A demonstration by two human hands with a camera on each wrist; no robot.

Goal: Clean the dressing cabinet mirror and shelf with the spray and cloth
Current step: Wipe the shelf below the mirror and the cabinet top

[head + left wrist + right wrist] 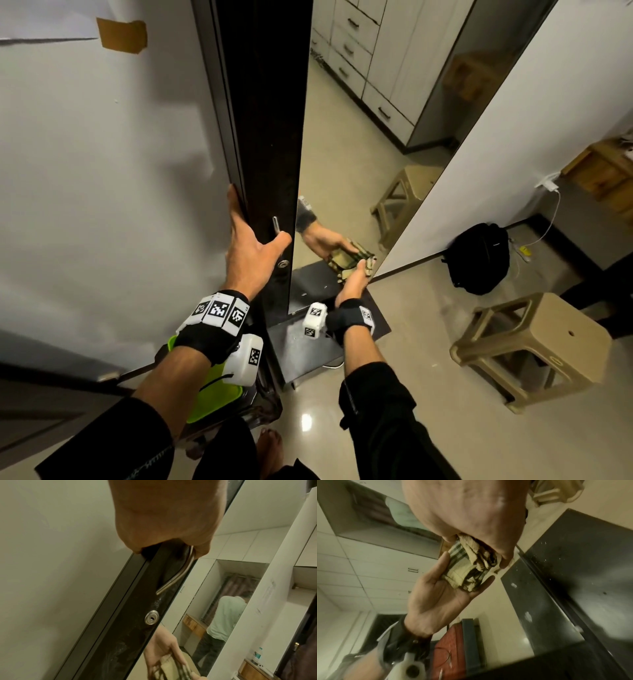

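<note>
The tall mirror [359, 137] is set in a dark cabinet door. My left hand [255, 240] grips the door's left edge, fingers wrapped behind it and thumb against the metal handle [276, 224]; the left wrist view shows that same hold [164, 520] above the handle [175, 580]. My right hand [354, 284] holds a bunched checked cloth [369, 268] against the mirror's bottom corner. In the right wrist view the cloth [481, 553] meets its own reflection. Just under the hand lies the dark shelf [308, 284], speckled with white spots [573, 574]. No spray bottle is visible.
A keyhole lock [283, 263] sits below the handle. A bright green object [212, 394] lies on the floor under my left wrist. A beige plastic stool [534, 346] and a black backpack [479, 257] stand to the right. White wall [102, 171] borders the door's left.
</note>
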